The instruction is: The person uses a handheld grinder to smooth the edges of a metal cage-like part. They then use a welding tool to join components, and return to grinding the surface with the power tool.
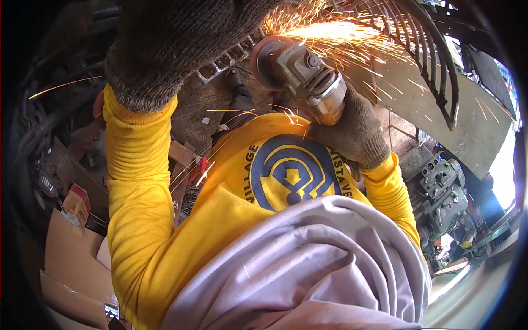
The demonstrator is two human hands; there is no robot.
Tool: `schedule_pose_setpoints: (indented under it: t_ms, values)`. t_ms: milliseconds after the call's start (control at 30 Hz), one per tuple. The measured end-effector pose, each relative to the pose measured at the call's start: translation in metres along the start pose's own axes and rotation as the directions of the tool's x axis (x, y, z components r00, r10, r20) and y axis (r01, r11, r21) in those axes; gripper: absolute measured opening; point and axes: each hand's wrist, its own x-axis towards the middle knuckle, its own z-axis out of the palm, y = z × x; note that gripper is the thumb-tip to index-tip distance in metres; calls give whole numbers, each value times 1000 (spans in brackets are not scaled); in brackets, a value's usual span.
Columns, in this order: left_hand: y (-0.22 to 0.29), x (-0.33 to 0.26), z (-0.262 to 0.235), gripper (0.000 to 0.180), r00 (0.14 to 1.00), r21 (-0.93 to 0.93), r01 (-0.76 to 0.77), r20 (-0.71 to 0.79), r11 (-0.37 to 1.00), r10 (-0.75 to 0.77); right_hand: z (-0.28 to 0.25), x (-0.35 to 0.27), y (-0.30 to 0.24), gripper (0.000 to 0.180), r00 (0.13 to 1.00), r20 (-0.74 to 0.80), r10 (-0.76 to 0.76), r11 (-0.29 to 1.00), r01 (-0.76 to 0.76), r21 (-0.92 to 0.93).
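Note:
My right hand point(356, 131), in a brown knit glove, is closed around the body of an angle grinder point(311, 82). The grinder's disc point(268, 61) meets a toothed metal strip point(228, 61), and bright orange sparks point(335, 33) stream to the upper right. Against the strip's upper side is my left hand point(176, 44), gloved the same way and closed over it. Its fingers run into the dark at the top edge, so their tips are hard to make out. The strip's far side is hidden behind the glove.
Curved metal bars point(434, 55) rise at the upper right beside a flat metal sheet point(467, 118). A greasy machine part point(443, 184) stands at right. Cardboard point(69, 264) and a small box point(77, 203) lie at lower left. A foot point(234, 78) shows below the strip.

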Motion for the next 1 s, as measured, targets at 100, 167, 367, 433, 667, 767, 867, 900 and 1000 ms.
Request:
schedule_pose_setpoints:
  t_ms: [100,167,367,433,667,767,867,900,1000]
  values:
    - [-2,-2,1,29,998,-7,-28,-64,1000,28,4,2,11,77,999,-28,-30,999,31,15]
    - [-1,-2,-1,30,997,-32,-36,-65,999,34,7,3,16,77,997,-47,-62,996,65,59]
    - [-19,-20,19,38,994,-669,-28,-96,743,-49,8,0,13,78,998,-49,-30,999,28,-36]
    - [-15,-34,31,41,989,-815,10,-79,580,-129,10,-1,17,78,997,-53,-50,998,48,-28]
    - [-24,-31,11,40,973,167,-224,-22,960,231,16,1,24,77,996,-67,-63,998,63,2]
    - [-18,-14,11,34,982,-344,-139,-170,928,84,14,2,20,76,999,-32,-1,1000,1,11]
    - [-12,-3,1,30,947,-80,-235,-244,969,209,10,0,23,75,1000,-11,24,998,-24,51]
    - [-12,-5,1,30,942,9,-228,-250,974,223,12,-2,29,75,999,-23,-29,997,30,73]
    - [-23,-15,19,29,954,-144,-196,-255,970,154,14,-3,32,74,996,-54,-71,995,74,63]
